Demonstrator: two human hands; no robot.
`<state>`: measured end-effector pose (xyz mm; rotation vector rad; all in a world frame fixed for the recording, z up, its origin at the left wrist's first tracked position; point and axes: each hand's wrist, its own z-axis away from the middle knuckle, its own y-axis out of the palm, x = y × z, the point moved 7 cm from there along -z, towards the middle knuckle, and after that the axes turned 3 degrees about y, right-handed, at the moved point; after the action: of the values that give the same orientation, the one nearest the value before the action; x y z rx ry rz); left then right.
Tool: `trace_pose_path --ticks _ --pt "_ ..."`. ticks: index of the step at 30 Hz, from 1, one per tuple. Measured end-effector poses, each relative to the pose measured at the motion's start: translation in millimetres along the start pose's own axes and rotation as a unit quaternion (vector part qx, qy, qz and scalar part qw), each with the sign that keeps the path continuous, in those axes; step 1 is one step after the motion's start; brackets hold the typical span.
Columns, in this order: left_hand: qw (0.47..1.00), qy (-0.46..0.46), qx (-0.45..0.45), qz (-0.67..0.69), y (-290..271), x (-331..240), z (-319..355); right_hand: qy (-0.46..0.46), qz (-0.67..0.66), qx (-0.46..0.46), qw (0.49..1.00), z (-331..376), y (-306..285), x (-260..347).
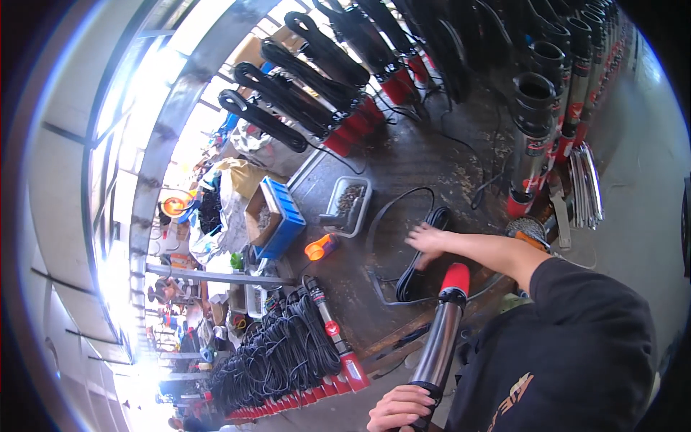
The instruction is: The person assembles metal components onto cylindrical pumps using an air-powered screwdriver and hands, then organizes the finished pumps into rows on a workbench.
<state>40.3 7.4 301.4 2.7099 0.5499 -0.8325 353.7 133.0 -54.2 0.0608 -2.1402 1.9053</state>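
Note:
A long, shiny steel submersible pump (443, 338) with a red end and black collars slants across the front of the workbench. My left hand (399, 409) is closed around its black lower end at the bottom of the view. Reaching over the bench, my right hand (430, 241) lies across a coil of black cable (412, 277), its fingers stretched out and slightly apart. The coil passes beneath this hand, so part of it is hidden. A loose loop of cable curves over the bench to the left of the coil. The pump's red tip sits just below my right wrist.
Left of the cable are an orange tape dispenser (322, 248), a clear tub (347, 205) of small parts and a blue crate (279, 219). Upright pumps (534, 137) crowd the far right. More pumps with coiled cables (288, 353) stand at lower left and across the back.

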Motion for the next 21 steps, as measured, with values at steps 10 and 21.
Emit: trace_pose_path --ticks 10,21 --pt "1.0 -0.009 -0.02 0.02 -21 -1 10 0.052 0.047 -0.056 0.996 58 -14 -20" --pt "0.987 -0.021 -0.159 0.03 -131 4 45 -0.022 -0.457 -0.139 0.878 126 -1 44"
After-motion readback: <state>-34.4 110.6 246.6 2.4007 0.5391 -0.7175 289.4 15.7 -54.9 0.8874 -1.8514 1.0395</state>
